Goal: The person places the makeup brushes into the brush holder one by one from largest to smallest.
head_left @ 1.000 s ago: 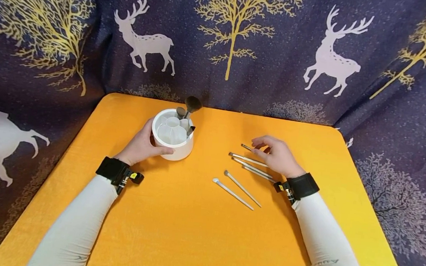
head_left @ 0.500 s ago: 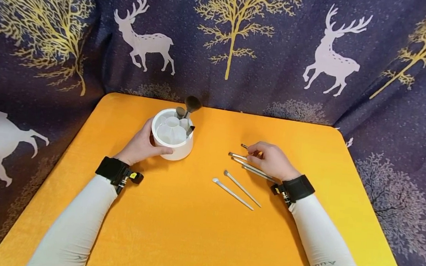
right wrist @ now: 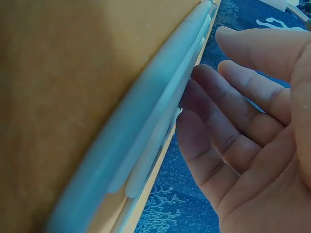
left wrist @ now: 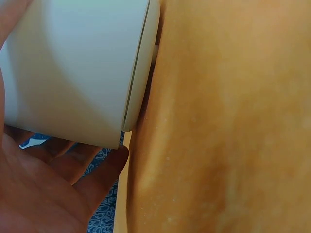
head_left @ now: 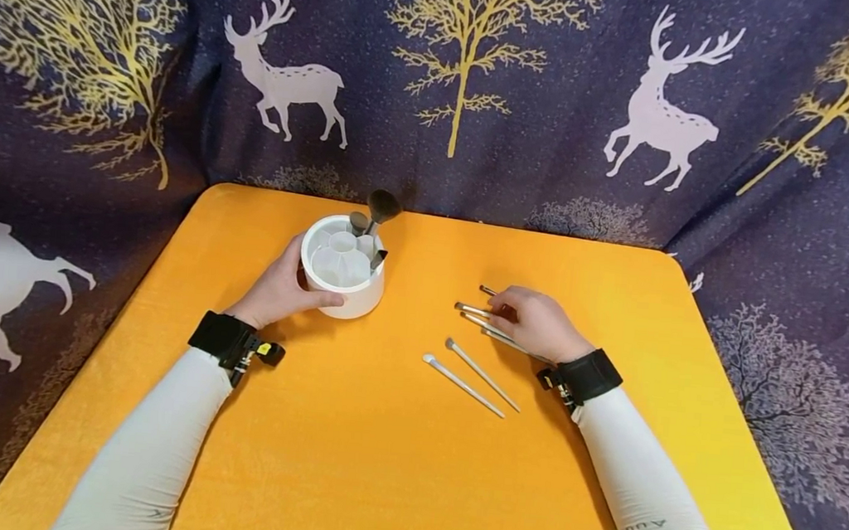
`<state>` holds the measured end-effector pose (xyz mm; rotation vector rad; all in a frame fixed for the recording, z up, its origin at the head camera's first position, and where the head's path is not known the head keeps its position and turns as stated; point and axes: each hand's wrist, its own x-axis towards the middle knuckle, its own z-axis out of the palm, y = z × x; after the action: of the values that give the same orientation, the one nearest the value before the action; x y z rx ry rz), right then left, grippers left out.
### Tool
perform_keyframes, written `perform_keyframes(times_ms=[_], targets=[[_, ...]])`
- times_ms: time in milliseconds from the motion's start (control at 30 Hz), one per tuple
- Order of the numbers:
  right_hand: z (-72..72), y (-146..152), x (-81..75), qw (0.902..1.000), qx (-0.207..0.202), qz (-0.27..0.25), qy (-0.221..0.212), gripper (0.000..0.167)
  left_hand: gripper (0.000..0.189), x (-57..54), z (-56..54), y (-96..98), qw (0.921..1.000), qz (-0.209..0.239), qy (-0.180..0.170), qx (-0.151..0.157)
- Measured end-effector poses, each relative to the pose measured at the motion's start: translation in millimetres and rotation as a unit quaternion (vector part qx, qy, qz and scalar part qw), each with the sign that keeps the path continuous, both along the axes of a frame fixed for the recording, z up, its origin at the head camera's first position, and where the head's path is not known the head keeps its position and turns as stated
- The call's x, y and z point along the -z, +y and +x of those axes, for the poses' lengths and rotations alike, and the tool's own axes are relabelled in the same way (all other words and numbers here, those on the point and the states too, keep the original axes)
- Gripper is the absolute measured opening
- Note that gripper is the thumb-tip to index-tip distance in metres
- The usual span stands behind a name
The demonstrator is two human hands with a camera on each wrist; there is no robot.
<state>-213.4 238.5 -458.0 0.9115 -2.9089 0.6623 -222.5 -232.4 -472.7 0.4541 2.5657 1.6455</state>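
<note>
We see the left hand (head_left: 280, 291) gripping the white holder (head_left: 357, 301); the right hand (head_left: 540, 322), apparently empty, curves at slim brushes (head_left: 475, 310), which we judge light, stiff, best pinched mid-handle.

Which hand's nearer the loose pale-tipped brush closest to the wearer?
Right. The right hand is beyond the pale-tipped brush and to its right; the left hand is farther off, to its left, holding the white holder.
</note>
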Motion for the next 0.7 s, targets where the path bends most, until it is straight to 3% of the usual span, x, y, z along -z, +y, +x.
perform_keyframes(times_ms=[700], targets=[[0.8, 0.9, 0.5, 0.9990, -0.017, 0.042, 0.007, 0.013, 0.124, -0.1, -1.6, -0.6, 1.0000, 0.004, 0.001, 0.002]])
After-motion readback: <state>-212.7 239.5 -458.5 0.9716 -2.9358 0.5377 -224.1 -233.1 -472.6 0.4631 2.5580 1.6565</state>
